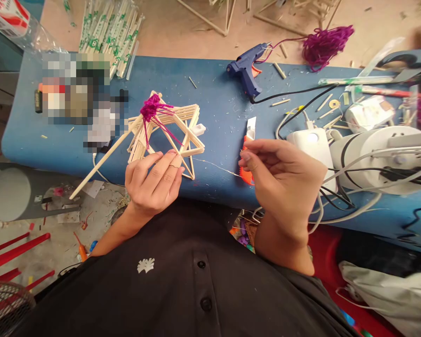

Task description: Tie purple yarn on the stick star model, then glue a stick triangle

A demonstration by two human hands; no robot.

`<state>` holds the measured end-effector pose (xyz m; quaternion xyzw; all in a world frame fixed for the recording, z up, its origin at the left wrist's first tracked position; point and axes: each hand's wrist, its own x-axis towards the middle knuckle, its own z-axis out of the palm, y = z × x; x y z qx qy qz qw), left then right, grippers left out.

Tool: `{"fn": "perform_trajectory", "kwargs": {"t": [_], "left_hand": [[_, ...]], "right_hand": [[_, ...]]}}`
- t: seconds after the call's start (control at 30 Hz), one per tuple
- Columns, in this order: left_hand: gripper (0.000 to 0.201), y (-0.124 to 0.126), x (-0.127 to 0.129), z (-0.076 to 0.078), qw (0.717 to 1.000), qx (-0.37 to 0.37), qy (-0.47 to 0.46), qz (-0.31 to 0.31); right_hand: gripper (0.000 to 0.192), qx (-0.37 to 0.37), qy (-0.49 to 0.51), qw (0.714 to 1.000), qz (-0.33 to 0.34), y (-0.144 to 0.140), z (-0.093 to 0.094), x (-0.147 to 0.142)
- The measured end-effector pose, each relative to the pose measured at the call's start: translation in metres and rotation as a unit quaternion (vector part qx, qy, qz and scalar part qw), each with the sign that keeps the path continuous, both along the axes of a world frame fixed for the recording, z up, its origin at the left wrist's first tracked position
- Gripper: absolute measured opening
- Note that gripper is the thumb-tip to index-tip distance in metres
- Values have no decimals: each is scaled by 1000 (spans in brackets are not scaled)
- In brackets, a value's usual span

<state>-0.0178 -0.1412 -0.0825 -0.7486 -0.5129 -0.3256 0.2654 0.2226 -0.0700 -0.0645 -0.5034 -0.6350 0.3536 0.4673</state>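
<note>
My left hand [156, 180] is closed at the near edge of a frame built of thin wooden sticks [185, 112], fingertips pinching it. Purple yarn [150, 108] is bunched at the frame's upper left, with strands stretched across it. A longer stick [101, 161] juts from the frame toward the lower left. Inside the frame's right side sits a small whitish piece [198, 130]. From the frame a thin wire [219, 167] runs right to my right hand [280, 173], whose thumb and forefinger are pinched together on it. Partly behind that hand lies an orange utility knife [247, 175].
A blue glue gun [247, 70] lies at the back, its black cord trailing right. Purple yarn [328, 47] is heaped beyond it. White power adapters [310, 140] and cables crowd the right. Wrapped chopsticks [108, 32] lie back left, near scissors-free blurred items; stick scraps are scattered about.
</note>
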Motion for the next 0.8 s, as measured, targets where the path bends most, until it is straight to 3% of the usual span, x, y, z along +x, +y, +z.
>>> {"fn": "perform_trajectory", "kwargs": {"t": [0.07,0.17,0.3,0.4,0.57,0.8], "left_hand": [[39,0,0,0,1000,0,5,6],[34,0,0,0,1000,6,18,15],[42,1,0,-1,1000,5,-3,6],[40,1,0,-1,1000,2,-29,8],[40,0,0,-3,999,-5,-45,20],[30,-1,1,-4,998,2,-39,41]], "right_hand": [[10,-22,94,995,-19,1,1,-5],[16,14,240,970,-36,11,2,-7],[24,38,391,920,7,24,3,-1],[23,16,399,917,13,25,8,-1],[20,67,375,924,-10,21,20,-5],[18,72,329,940,-54,18,40,-13]]}}
